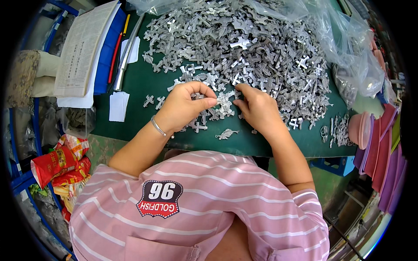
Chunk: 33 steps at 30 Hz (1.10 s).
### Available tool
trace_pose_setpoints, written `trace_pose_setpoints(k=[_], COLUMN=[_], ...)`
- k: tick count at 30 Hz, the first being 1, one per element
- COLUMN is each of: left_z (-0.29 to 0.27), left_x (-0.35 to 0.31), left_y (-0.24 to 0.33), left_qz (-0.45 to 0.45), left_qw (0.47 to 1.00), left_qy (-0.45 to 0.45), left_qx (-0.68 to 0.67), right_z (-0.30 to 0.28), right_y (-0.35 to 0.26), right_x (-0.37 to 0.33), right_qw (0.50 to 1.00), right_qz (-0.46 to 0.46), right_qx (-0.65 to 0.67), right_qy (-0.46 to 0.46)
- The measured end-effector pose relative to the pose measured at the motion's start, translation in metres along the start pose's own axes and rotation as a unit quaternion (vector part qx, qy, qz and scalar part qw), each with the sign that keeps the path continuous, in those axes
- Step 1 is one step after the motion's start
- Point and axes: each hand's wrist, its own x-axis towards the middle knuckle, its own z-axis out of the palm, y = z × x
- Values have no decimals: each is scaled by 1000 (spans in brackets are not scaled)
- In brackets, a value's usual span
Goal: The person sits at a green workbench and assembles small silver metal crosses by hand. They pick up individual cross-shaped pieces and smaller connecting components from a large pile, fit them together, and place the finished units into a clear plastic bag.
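Note:
Small silver metal pendants lie before me, some shaped like crosses and some like fish skeletons. My left hand (185,105), with a bangle at the wrist, is closed in a pinch at the edge of a small cluster of pendants (225,105); whatever sits between its fingertips is too small to name. On the cluster's other side, my right hand (260,108) has thumb and index finger apart, their tips beside the pieces, and nothing shows between them. One fish-skeleton pendant (227,134) lies alone nearer to me. Beyond both hands rises a large heap of pendants (244,48).
Clear plastic bags (348,52) drape over the heap's far and right sides. Left on the green table (143,117) are white cards (118,106), a metal rod (129,52), a red pen (115,58) and printed sheets (82,48). Pink bowls (360,129) stand at the right edge.

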Motion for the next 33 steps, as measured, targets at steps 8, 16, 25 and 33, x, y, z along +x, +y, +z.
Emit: trace_pose_setpoints(k=[8,16,25,33], left_z=[-11,-10,-21,-19], left_x=[0,3,1,4], left_y=[-6,-17,-13,-11], left_qz=[-27,25,53,205], left_qw=[964,914,859,973], left_qy=[-84,-145,-190,13], left_qx=[-251,-379,-473,106], right_z=[0,-11,-15,6], right_y=[18,26,13,-15], right_x=[-3,-16,-7,20], right_qw=[986,615,497,999], right_qz=[70,189,127,-31], right_qx=[149,761,858,24], right_qy=[40,-77,-27,4])
